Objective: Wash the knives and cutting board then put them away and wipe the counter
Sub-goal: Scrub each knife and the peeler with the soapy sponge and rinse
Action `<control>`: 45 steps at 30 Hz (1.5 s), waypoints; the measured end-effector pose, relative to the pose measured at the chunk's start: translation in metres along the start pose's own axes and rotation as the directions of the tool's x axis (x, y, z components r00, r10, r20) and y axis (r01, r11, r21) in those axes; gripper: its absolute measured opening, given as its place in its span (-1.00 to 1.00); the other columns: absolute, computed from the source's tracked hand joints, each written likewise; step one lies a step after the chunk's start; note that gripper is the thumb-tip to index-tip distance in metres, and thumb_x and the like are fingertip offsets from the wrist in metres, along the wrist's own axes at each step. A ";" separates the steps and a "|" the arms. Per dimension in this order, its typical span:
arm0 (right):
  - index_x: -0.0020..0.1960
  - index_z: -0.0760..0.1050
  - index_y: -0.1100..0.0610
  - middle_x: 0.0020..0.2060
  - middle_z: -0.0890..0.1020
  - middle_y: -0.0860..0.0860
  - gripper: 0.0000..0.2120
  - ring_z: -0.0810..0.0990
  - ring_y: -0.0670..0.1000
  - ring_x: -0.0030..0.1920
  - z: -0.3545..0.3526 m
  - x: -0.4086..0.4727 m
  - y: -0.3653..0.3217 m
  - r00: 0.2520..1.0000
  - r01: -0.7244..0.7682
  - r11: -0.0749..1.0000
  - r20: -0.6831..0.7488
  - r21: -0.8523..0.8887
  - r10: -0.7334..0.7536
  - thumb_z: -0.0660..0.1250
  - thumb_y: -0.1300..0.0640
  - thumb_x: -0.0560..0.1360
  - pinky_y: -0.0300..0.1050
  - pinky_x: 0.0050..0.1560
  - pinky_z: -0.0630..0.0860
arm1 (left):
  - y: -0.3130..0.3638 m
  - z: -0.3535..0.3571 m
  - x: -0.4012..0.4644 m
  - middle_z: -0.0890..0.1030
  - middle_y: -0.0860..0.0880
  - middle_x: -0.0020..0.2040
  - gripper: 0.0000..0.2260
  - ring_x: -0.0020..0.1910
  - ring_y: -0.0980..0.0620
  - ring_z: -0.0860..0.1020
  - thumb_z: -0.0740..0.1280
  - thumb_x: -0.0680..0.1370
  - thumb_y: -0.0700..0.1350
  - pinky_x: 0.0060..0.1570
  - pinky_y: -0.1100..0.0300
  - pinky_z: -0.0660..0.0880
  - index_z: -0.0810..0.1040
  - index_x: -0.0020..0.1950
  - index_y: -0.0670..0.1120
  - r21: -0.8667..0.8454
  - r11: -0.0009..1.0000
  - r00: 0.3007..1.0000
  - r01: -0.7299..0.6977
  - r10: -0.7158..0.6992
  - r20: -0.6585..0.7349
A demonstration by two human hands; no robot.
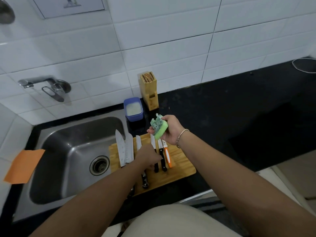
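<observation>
Knives (127, 149) lie side by side on the cutting board (181, 165), blades pointing toward the wall. Right hand (171, 132) grips a green sponge (159, 128); left hand (148, 158) rests over the handles, its grasp not discernible.

The right hand (168, 130) grips a green sponge (159, 127) above the far end of a wooden cutting board (181, 165) on the black counter (239, 108). Several knives (127, 149) lie side by side on the board — the left hand (147, 157) reaches down among their handles. A steel sink (71, 151) sits just left; a knife block (148, 90) stands against the tiles
</observation>
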State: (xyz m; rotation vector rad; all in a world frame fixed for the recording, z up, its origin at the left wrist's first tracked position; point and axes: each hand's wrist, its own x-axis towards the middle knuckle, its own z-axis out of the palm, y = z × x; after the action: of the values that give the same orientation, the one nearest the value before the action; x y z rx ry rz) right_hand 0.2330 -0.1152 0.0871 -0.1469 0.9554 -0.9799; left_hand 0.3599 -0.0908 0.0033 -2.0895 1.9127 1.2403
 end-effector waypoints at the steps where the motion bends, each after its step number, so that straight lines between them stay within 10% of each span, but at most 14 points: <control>1: 0.41 0.30 0.41 0.15 0.49 0.35 -0.56 0.57 0.28 0.09 0.004 0.003 0.000 1.000 0.014 1.000 -0.010 -0.007 -0.014 0.07 0.14 0.65 -0.03 -0.26 0.67 | -0.001 -0.002 0.001 0.67 -0.14 -0.35 -0.82 -0.40 -0.06 0.69 0.42 0.49 -0.12 -0.34 0.10 0.67 0.61 -0.17 -0.24 -0.062 0.998 0.999 0.027 -0.026 0.021; 9: 0.34 0.37 0.41 -0.07 0.58 0.27 -0.59 0.64 0.25 -0.05 0.069 0.034 0.017 0.997 0.075 0.994 0.038 -0.080 -0.072 0.07 0.12 0.66 -0.03 -0.13 0.67 | -0.035 -0.043 -0.004 0.64 -0.12 -0.46 -0.73 -0.39 -0.10 0.67 0.38 0.47 -0.14 -0.24 0.11 0.62 0.46 -0.42 -0.11 -0.324 0.946 0.995 -0.017 -0.016 -0.099; 18: 0.44 0.31 0.36 0.00 0.54 0.24 -0.58 0.60 0.18 -0.15 0.163 0.073 0.055 0.980 0.158 0.981 0.138 -0.112 -0.142 0.08 0.15 0.66 0.03 -0.01 0.63 | -0.122 -0.133 0.002 0.66 -0.12 -0.42 -0.77 -0.45 -0.03 0.68 0.44 0.52 -0.10 -0.30 -0.06 0.68 0.59 -0.20 -0.26 -0.624 0.773 0.831 -0.116 -0.268 -0.487; 23: 0.35 0.36 0.35 -0.03 0.55 0.27 -0.64 0.61 0.23 -0.10 0.190 0.084 0.074 0.982 0.145 0.970 0.146 -0.193 -0.118 0.07 0.14 0.67 0.03 -0.01 0.60 | -0.170 -0.176 0.011 0.65 -0.05 -0.45 -0.81 -0.48 0.05 0.65 0.43 0.52 -0.08 -0.31 0.08 0.66 0.56 -0.22 -0.15 -0.553 0.830 0.750 -0.071 -0.321 -0.578; 36: 0.43 0.33 0.33 0.03 0.55 0.27 -0.60 0.62 0.20 -0.14 0.199 0.115 0.078 0.981 0.191 0.970 0.006 -0.149 -0.192 0.11 0.17 0.65 0.07 0.03 0.62 | -0.216 -0.211 0.045 0.69 -0.09 -0.31 -0.83 -0.33 0.00 0.69 0.44 0.51 -0.08 -0.25 0.10 0.64 0.54 -0.23 -0.10 -0.457 0.889 0.797 0.018 -0.289 -0.530; 39: 0.43 0.33 0.31 0.08 0.55 0.27 -0.60 0.63 0.21 -0.13 0.202 0.118 0.081 0.980 0.191 0.970 -0.024 -0.151 -0.197 0.11 0.17 0.64 0.05 -0.01 0.62 | -0.214 -0.220 0.053 0.70 -0.16 -0.24 -0.89 -0.46 0.04 0.67 0.43 0.55 -0.15 -0.39 0.19 0.63 0.61 -0.12 -0.19 -0.749 0.661 0.823 -0.039 -0.404 -0.400; 45: 0.37 0.41 0.34 -0.03 0.58 0.24 -0.59 0.60 0.20 -0.18 0.211 0.129 0.088 0.980 0.162 0.965 -0.083 -0.206 -0.182 0.11 0.13 0.63 0.02 -0.17 0.57 | -0.208 -0.259 0.077 0.66 -0.27 -0.21 -0.87 -0.37 -0.08 0.67 0.38 0.61 -0.25 -0.49 0.21 0.59 0.53 0.02 -0.33 -0.963 -0.255 0.919 -0.082 -0.393 0.026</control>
State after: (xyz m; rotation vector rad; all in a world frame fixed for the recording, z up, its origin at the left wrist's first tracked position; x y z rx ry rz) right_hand 0.4715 -0.2240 0.0900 -0.3560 1.1481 -1.0577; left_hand 0.6639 -0.2420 0.0385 -2.9083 -0.1707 3.1853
